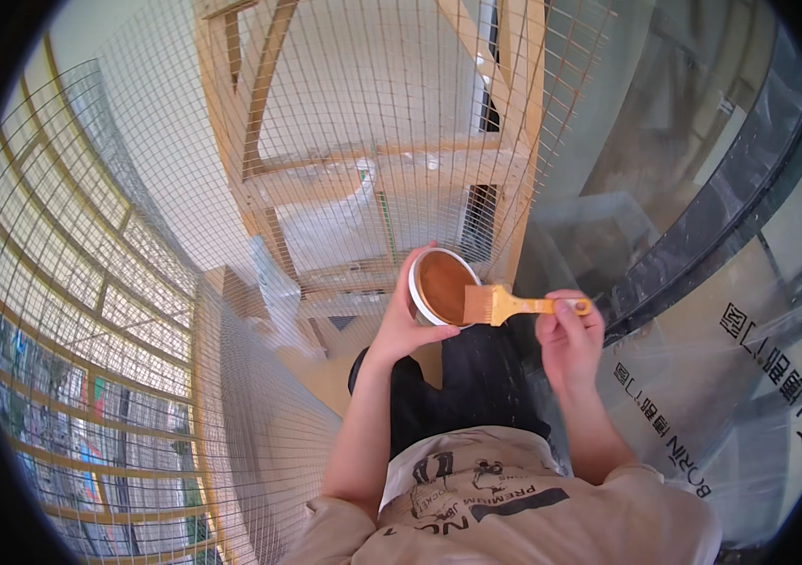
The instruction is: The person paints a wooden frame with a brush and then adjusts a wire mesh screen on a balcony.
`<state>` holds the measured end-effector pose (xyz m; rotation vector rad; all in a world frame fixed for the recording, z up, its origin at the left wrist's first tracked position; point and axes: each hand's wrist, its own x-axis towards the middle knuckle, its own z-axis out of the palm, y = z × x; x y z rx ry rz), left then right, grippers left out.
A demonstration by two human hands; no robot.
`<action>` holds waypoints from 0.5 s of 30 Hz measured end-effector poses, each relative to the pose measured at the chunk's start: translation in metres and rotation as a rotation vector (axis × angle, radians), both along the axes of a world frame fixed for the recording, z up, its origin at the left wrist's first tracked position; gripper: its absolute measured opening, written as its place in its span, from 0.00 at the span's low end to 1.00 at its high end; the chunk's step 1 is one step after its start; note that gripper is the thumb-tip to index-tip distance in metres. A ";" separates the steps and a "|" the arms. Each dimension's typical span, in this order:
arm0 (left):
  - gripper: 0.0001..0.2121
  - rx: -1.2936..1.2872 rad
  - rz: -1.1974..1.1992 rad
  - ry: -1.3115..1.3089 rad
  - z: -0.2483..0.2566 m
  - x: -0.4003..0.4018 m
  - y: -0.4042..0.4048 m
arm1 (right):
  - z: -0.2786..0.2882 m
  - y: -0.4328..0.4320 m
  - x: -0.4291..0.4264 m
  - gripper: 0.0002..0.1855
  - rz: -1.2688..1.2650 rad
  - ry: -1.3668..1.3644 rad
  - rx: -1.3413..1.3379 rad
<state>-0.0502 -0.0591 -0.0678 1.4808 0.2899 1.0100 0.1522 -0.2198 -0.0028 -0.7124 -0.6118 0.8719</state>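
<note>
In front of my body, my left hand (408,318) grips a round white tub (420,300) by its side, tilted so that its mouth faces up at me. Reddish-brown paint or a similar coating (443,282) covers the inside. My right hand (574,335) pinches the end of a flat paintbrush (524,305) with a yellow-orange handle. Its brown-stained bristles lie over the tub's right rim; whether they touch the contents I cannot tell.
Wire mesh (330,92) stretches ahead and to my left, before a wooden frame (372,169). Clear plastic sheet (277,304) hangs by the frame's lower left. Barred windows (111,304) line the left side. Printed protective film (711,381) covers the surface at right, beside a dark frame (718,198).
</note>
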 end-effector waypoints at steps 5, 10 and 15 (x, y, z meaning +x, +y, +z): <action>0.61 -0.049 -0.054 -0.065 -0.006 0.002 0.004 | -0.070 0.000 0.000 0.09 0.206 0.439 -0.194; 0.61 -0.050 -0.053 -0.097 -0.014 0.008 0.008 | -0.086 0.020 -0.019 0.03 0.257 0.525 -0.269; 0.61 -0.079 -0.056 -0.116 -0.010 0.008 0.007 | -0.083 0.032 -0.023 0.05 0.353 0.531 -0.298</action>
